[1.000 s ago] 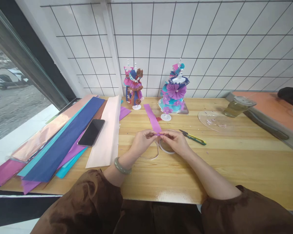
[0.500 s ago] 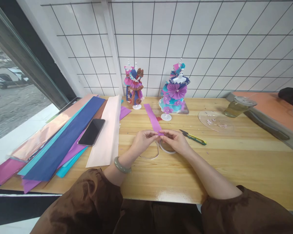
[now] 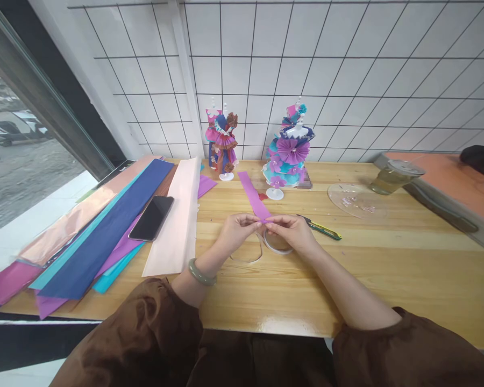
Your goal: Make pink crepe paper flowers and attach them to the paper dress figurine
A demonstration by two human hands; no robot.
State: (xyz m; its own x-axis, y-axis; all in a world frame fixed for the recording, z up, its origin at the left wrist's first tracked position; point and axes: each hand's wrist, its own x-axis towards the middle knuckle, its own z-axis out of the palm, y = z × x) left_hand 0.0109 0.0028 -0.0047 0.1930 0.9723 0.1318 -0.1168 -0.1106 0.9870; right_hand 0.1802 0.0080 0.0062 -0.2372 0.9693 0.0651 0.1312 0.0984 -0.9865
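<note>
A purple paper strip (image 3: 253,194) runs from the back of the table down to my fingertips. My left hand (image 3: 239,232) pinches its near end from the left, fingers closed. From the right, my right hand (image 3: 291,231) pinches the same end, and the fingertips of both hands nearly meet. Below the hands lies a white ring-shaped roll (image 3: 277,250), partly hidden by my right hand. A thin ribbon loop (image 3: 248,261) curves on the table beneath my left hand. Right of my right hand is a yellow-green cutter knife (image 3: 325,230).
Folded coloured papers (image 3: 105,228), a pale pink sheet (image 3: 177,215) and a phone (image 3: 151,217) lie left. Paper-dressed stands (image 3: 226,145) (image 3: 291,156) are at the back. A clear plate (image 3: 355,201) and lidded cup (image 3: 395,177) stand right.
The fingertips have shifted very slightly at the near end of the purple strip, which looks more pinched between them. Both hands keep their hold.
</note>
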